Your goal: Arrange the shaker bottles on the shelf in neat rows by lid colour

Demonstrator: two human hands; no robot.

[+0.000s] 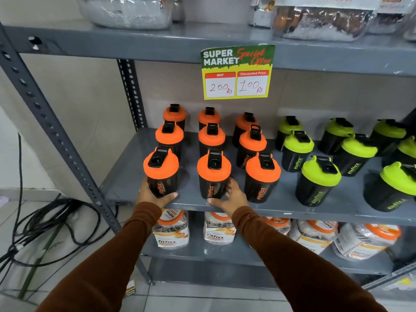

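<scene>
Black shaker bottles stand on a grey metal shelf (126, 176). Several orange-lidded ones form three rows on the left; several green-lidded ones (319, 179) stand on the right, less evenly spaced. My left hand (153, 195) wraps the base of the front-left orange-lidded bottle (161, 172). My right hand (231, 197) cups the lower right side of the front-middle orange-lidded bottle (213, 174), thumb along the shelf edge. A third front orange-lidded bottle (262, 176) stands untouched just right of that hand.
A price sign (236, 72) hangs from the shelf above. Wrapped jars (172, 229) fill the shelf below, bagged goods the top one. The rack's perforated post (56, 136) runs down the left. Black cables (45, 226) lie coiled on the tiled floor.
</scene>
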